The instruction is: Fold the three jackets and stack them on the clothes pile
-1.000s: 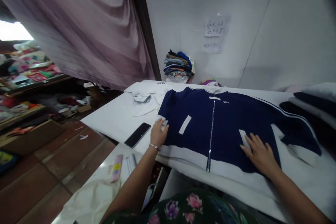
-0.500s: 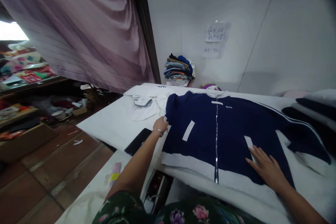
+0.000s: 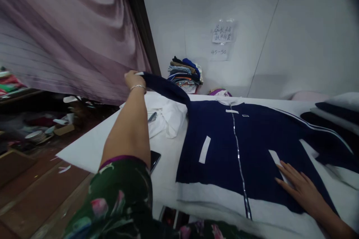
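A person's left hand (image 3: 135,80) clasps the white cuff of a sleeve (image 3: 166,87), raised above the desk (image 3: 81,153); the right hand (image 3: 301,188), well apart, lies flat, fingers extended over a white pocket strip (image 3: 275,157). The navy jacket (image 3: 215,149) spreads between and beneath the hands. Left of the left hand, a small cardboard box (image 3: 64,130) sits, its contents too dim to tell.

handwritten papers (image 3: 221,41) on pale wall (image 3: 308,33); stacked folded clothes (image 3: 184,75); mauve curtain (image 3: 67,30); phone (image 3: 155,159), partly hidden
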{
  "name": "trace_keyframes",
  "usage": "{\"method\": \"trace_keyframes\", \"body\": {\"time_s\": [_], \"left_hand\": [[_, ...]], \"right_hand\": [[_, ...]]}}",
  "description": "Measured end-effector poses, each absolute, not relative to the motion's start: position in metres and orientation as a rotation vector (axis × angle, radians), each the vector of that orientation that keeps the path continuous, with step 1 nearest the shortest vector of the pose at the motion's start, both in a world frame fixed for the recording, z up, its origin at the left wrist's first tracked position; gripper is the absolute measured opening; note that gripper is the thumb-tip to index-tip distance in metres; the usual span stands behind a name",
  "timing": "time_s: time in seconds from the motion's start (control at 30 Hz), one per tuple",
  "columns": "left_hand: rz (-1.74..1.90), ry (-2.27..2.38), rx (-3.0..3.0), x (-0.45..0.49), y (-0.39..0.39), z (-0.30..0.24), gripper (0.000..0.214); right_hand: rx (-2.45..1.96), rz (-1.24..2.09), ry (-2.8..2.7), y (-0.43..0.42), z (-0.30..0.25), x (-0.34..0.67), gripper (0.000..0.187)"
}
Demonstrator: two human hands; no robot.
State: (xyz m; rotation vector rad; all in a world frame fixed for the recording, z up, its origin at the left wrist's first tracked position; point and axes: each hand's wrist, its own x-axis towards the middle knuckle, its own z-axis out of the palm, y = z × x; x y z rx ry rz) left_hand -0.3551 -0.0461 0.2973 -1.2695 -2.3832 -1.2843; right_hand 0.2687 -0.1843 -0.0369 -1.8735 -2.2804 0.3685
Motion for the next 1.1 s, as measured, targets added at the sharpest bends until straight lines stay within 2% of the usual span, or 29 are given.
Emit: {"method": "trace_keyframes", "body": {"time_s": [0.07, 0.13, 0.3, 0.4, 0.47, 0.7, 1.1], "left_hand": [[-1.302, -2.408, -1.253, -0.368, -0.036, 0.289, 0.05], [-1.291, -2.397, -1.346, -0.36, -0.031, 0.257, 0.057], [-1.098, -2.355, -1.91, -0.283, -0.056, 0.121, 0.035], [-0.941, -2.386, -2.146, -0.242, -0.095, 0.05, 0.034], [-0.886, -2.381, -2.148, -0.228, -0.118, 0.024, 0.034], [-0.935, -2.496, -1.939, -0.216, -0.164, 0.018, 0.033], [-0.857, -3.089, -1.862, -0.212, -0.248, 0.047, 0.044]], "right_hand": [[-1.895, 0.337, -2.294, -0.185, -0.035, 0.269, 0.076], [-1.889, 0.309, -2.298, -0.185, -0.036, 0.27, 0.076], [-1.877, 0.305, -2.308, -0.185, -0.041, 0.274, 0.072], [-1.87, 0.301, -2.308, -0.184, -0.041, 0.274, 0.07], [-1.865, 0.276, -2.297, -0.185, -0.038, 0.272, 0.068], [-1.853, 0.277, -2.263, -0.19, -0.02, 0.257, 0.066], [-1.765, 0.365, -2.209, -0.194, -0.002, 0.246, 0.061]]}}
